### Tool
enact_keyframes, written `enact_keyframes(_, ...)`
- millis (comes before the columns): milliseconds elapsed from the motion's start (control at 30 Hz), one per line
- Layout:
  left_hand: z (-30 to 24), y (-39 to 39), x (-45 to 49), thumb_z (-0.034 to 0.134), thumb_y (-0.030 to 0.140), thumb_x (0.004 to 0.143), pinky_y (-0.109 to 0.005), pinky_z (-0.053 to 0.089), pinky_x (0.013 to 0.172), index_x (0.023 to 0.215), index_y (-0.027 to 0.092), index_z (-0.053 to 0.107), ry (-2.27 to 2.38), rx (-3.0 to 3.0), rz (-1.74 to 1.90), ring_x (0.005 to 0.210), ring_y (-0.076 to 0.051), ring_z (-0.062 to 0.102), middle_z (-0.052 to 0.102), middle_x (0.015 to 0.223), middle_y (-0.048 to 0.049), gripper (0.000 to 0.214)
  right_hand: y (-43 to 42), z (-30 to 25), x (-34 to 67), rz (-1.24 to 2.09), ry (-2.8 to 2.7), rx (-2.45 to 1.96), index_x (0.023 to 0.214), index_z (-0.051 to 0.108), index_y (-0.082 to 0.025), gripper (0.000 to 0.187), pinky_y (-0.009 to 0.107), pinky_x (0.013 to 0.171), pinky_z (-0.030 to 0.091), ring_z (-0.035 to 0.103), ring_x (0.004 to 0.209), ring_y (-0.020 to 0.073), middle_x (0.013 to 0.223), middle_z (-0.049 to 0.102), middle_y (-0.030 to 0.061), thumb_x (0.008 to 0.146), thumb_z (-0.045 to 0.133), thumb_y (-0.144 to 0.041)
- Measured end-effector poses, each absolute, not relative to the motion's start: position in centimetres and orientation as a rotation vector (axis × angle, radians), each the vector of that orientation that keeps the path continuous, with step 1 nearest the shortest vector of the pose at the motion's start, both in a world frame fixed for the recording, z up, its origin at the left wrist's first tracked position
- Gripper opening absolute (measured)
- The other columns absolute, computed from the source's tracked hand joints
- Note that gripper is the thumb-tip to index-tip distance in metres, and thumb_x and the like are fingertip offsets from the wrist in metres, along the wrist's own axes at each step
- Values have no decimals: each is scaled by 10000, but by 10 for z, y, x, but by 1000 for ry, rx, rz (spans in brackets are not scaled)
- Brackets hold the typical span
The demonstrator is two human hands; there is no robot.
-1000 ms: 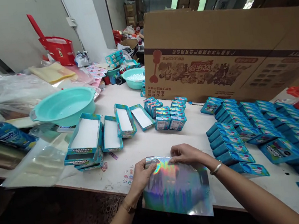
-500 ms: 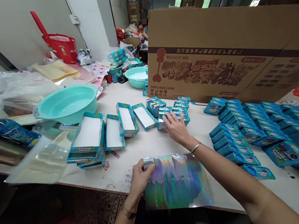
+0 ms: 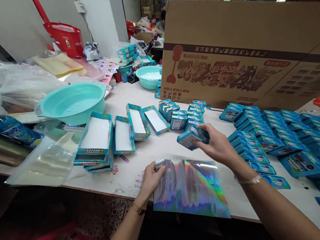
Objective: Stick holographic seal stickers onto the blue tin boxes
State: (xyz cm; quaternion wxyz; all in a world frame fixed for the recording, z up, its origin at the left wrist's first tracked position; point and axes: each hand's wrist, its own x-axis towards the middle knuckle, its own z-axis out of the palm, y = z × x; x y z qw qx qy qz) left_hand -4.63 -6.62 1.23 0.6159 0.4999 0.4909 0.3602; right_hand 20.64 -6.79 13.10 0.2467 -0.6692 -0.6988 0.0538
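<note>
A shiny holographic sheet (image 3: 191, 187) lies at the near edge of the white table (image 3: 163, 150). My left hand (image 3: 151, 179) pinches the sheet's far left corner. My right hand (image 3: 216, 146) hovers above the sheet's far edge, closed on a small blue candy box (image 3: 191, 137). Just beyond stands a cluster of the same small blue boxes (image 3: 182, 113). Open blue display trays (image 3: 115, 134) with white insides lie to the left of that cluster.
Rows of blue packs (image 3: 271, 130) cover the table's right side. A big cardboard carton (image 3: 244, 52) stands behind them. At the left are a teal basin (image 3: 73, 103), clear plastic bags (image 3: 42, 166) and a blue bottle (image 3: 11, 129). A second teal bowl (image 3: 149, 77) sits further back.
My right hand left the sheet, reached to the cluster of small boxes, and has come back above the sheet holding one box. My left hand has stayed on the sheet's corner.
</note>
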Motion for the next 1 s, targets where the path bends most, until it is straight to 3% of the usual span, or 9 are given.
enact_keyframes(100,18,-63,-44,715,338,749,-275,505,649,897,153,744,1126,1156,838,767,-224,675,736,741,-44,238,-123,128,209,202,-1971,-1842,1282,539,-244,430,346,762,505,665,950,271,1103,678,88,894,554,-427)
enact_keyframes(233,15,-65,-43,733,334,725,-271,495,647,860,148,730,1140,1150,856,743,-210,658,727,749,-40,230,-174,82,207,-150,-1906,-2101,1422,468,-250,499,362,651,513,657,870,288,1020,652,118,963,434,-442)
enact_keyframes(333,6,-70,-42,742,359,718,-290,510,726,929,137,713,1140,1156,927,809,-210,657,730,865,-59,308,-187,51,209,-219,-1807,-2213,1463,403,-260,510,374,631,528,646,871,293,1019,635,111,989,390,-447)
enact_keyframes(467,5,-79,-45,779,371,687,-312,517,841,1043,162,696,1239,1172,1142,964,-214,648,661,1132,-98,421,-186,50,207,-294,-1820,-2080,1523,305,-202,601,542,864,524,572,1125,388,1214,573,197,986,413,-448)
enact_keyframes(567,12,-82,-48,788,408,690,-294,512,753,1000,171,711,1329,1175,1145,816,-179,620,657,1037,-82,398,-174,65,183,-313,-1820,-1857,1547,267,-200,661,636,1031,410,434,1320,428,1390,470,231,969,491,-431)
enact_keyframes(700,22,-73,-49,809,457,658,-305,501,737,900,146,706,978,979,885,771,-200,623,692,813,-57,406,-132,68,130,68,-2018,-1581,1456,454,-245,494,538,1019,464,509,1259,342,1345,555,173,974,511,-339)
enact_keyframes(833,21,-61,-46,823,389,620,-253,450,693,800,151,677,841,938,850,696,-148,559,656,732,-4,333,-81,50,94,212,-2103,-1601,1151,684,-217,256,448,859,523,599,1021,289,1099,675,136,966,508,-236)
enact_keyframes(900,19,-58,-46,799,365,634,-234,409,655,755,158,659,883,1004,885,659,-129,511,617,687,18,278,-68,40,89,240,-2092,-1605,1031,710,-224,209,390,790,520,612,917,254,967,690,96,970,510,-228)
enact_keyframes(1000,16,-56,-47,753,323,641,-243,395,669,725,162,645,890,1035,895,676,-137,500,602,689,16,211,-66,29,89,241,-2050,-1500,1040,701,-230,215,356,786,508,616,896,229,954,695,75,990,492,-236)
